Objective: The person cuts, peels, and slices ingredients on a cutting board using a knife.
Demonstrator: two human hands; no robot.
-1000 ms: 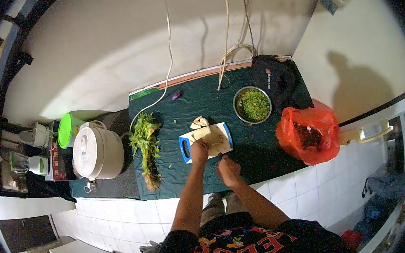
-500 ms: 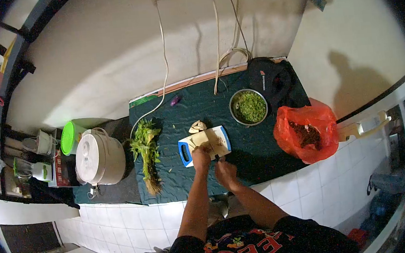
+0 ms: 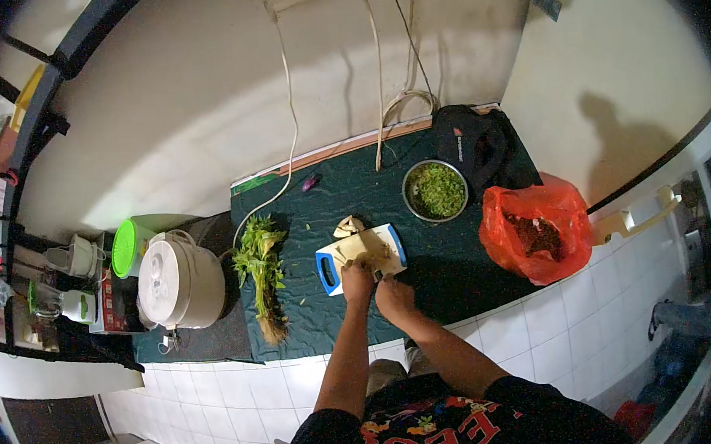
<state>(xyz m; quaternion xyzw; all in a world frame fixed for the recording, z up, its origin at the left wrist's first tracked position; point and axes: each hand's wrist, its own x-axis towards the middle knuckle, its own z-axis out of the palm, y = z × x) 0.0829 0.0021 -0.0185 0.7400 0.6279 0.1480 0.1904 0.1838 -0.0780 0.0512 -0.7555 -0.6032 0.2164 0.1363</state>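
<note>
A cutting board (image 3: 384, 238) with a blue edge and handle lies on the dark green cloth. On its left half my left hand (image 3: 358, 277) is closed on something too small to make out. My right hand (image 3: 395, 298) is wrapped round the handle of a knife (image 3: 378, 277) at the board's near edge; the blade is mostly hidden. Pale cut pieces (image 3: 347, 226) rest just beyond the board. Dark bits lie on the board's right part. Behind and to the right stands a metal bowl (image 3: 436, 190) of chopped greens.
Leafy greens with roots (image 3: 261, 268) lie left of the board, near a white rice cooker (image 3: 180, 280) and a green-lidded container (image 3: 126, 248). A purple vegetable (image 3: 311, 183) is at the back. Right are a black bag (image 3: 471, 146) and a red plastic bag (image 3: 537, 236).
The camera view has shifted slightly. My hands remain at the board, with the knife at a slightly different angle.
</note>
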